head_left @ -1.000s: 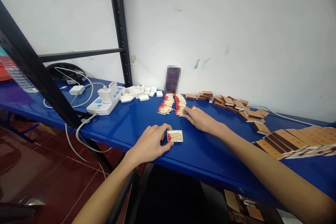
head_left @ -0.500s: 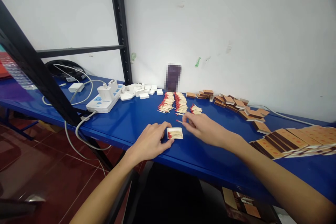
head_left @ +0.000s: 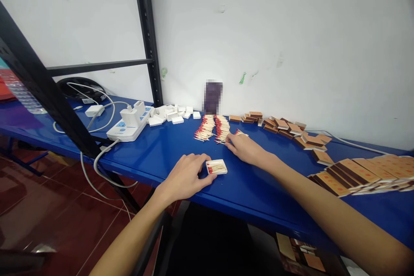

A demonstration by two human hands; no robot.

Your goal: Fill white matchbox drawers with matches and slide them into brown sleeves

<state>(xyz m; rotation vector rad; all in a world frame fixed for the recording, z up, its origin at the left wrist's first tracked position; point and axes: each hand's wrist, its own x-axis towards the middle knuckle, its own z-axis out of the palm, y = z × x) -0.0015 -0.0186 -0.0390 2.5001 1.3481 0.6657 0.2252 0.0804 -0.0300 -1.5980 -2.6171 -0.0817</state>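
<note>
My left hand (head_left: 187, 176) grips the left end of a small white matchbox tray (head_left: 224, 171) between thumb and forefinger. Red-headed matches (head_left: 215, 167) lie in the tray, their heads toward that hand. Farther back, my right hand (head_left: 244, 147) has its fingers curled together at the near end of the middle match pile (head_left: 222, 127). Whatever is between those fingertips is hidden. Left of it runs another long match pile (head_left: 207, 127). A smaller match pile (head_left: 239, 132) is partly covered by my right hand.
White empty trays (head_left: 171, 113) are heaped at the back left, beside a power strip (head_left: 127, 125) with cables. Brown matchbox sleeves (head_left: 284, 126) lie at the back right, with stacked boxes (head_left: 359, 174) nearer. A black rack post (head_left: 147, 30) rises at left.
My right hand, which held a single match near the tray, has moved back to the piles. That match no longer shows in its fingers. The tray has turned slightly in my left hand.
</note>
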